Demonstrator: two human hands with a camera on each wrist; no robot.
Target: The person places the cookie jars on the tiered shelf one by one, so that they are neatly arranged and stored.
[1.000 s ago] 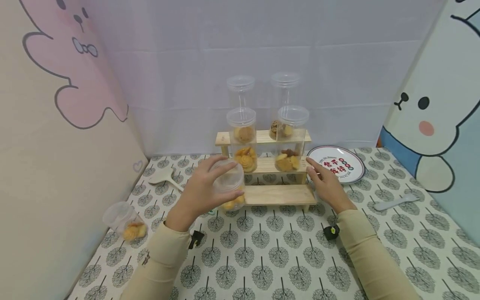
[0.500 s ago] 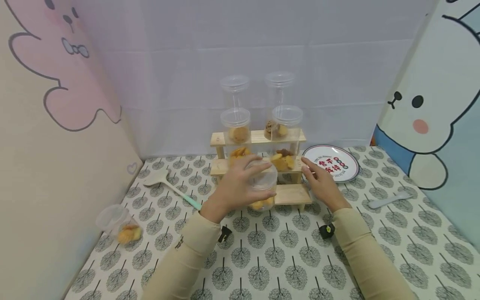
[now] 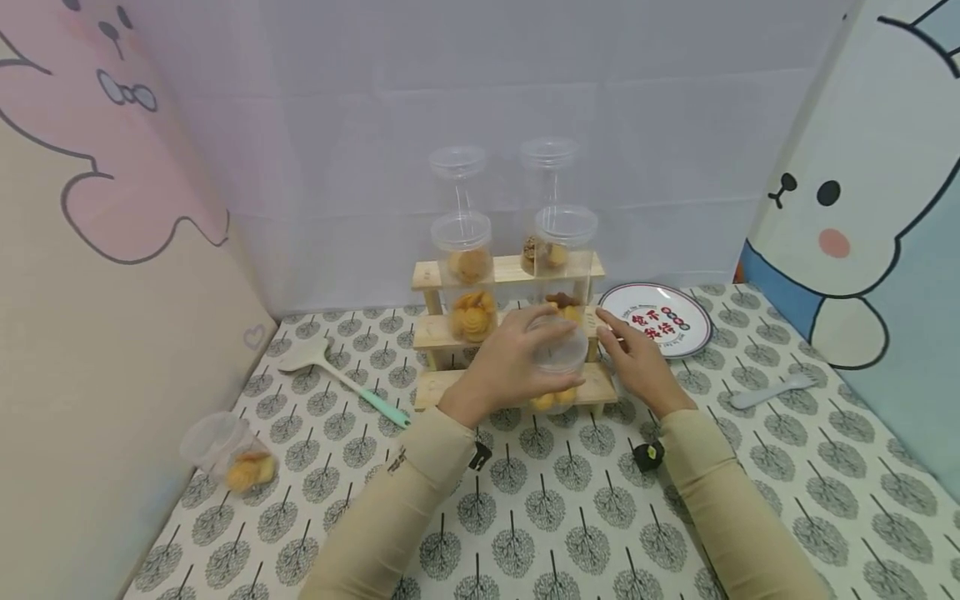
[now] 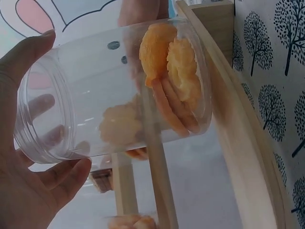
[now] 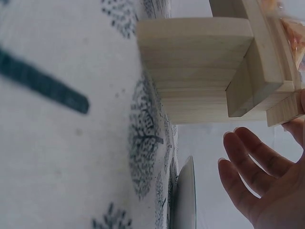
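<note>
My left hand (image 3: pixel 510 367) grips a clear lidded jar (image 4: pixel 95 90) round its lid end. Several golden cookies (image 4: pixel 162 52) lie at the jar's bottom. In the head view this jar is at the right part of the low board of a three-step wooden rack (image 3: pixel 450 385); in the left wrist view its base is close against that board, contact unclear. My right hand (image 3: pixel 637 362) touches the right end of the middle board. In the right wrist view its other fingers (image 5: pixel 252 167) extend loosely below the board, holding nothing.
Two cookie jars stand on the middle board, including the left one (image 3: pixel 462 275); two more are on the top board. Another jar (image 3: pixel 228 450) lies tipped at left. Around the rack are a spatula (image 3: pixel 345 379), a plate (image 3: pixel 693 329) and a fork (image 3: pixel 772 390).
My left hand has carried the jar rightward along the front of the rack, from the low board's left end to its right part. My right hand has stayed at the rack's right end.
</note>
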